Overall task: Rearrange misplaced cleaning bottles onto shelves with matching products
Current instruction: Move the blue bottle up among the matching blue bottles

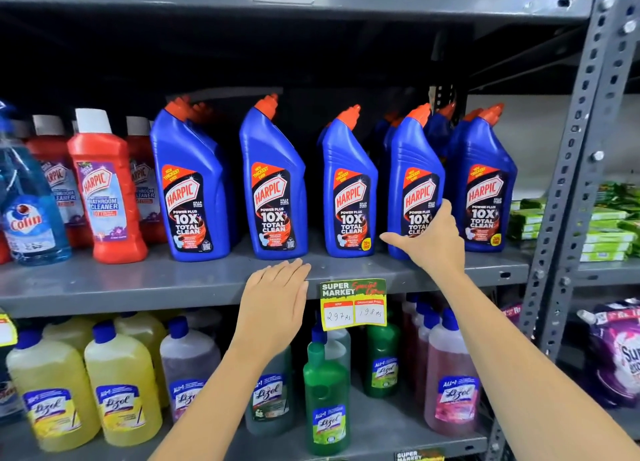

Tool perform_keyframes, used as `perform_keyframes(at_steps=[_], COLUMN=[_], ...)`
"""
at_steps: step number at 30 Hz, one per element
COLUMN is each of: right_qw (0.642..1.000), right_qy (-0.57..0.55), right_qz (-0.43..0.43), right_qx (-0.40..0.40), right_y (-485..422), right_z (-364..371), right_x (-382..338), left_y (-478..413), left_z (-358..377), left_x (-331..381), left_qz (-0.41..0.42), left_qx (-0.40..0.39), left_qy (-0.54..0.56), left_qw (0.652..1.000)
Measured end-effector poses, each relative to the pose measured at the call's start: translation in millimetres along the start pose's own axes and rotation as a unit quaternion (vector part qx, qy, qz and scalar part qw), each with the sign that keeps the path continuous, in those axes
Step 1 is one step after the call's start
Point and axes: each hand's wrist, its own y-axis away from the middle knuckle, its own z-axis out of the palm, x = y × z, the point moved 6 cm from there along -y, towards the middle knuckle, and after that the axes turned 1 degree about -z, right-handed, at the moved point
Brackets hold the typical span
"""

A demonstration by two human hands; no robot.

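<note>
The right hand (427,242) lies spread against the lower front of the upright blue bottle (415,183), fourth in its row on the middle shelf (138,280), fingers apart and not closed, while the left hand (275,298), flat and empty, hovers nearer, lower left.

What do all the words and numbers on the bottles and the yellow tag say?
"HARPIC POWER PLUS 10X TOTAL CLEAN": blue bottles
"HARPIC BATHROOM CLEANER": red bottle
"Colin": spray bottle
"Lizol": lower-shelf bottles
"SUPER MARKET", "297", "198": yellow tag
Smaller print: too blurred to read.
</note>
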Motion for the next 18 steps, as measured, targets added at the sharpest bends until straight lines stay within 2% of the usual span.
perform_keyframes(at_steps=[18], right_qw=[0.999], right_qy=[-0.033], right_qz=[0.0], right_qx=[-0.036], right_y=[-15], right_z=[10], right_x=[13], left_y=[1], left_z=[2], left_x=[-1], left_qz=[-0.003], left_qx=[-0.004], left_qy=[-0.006], left_qw=[1.0])
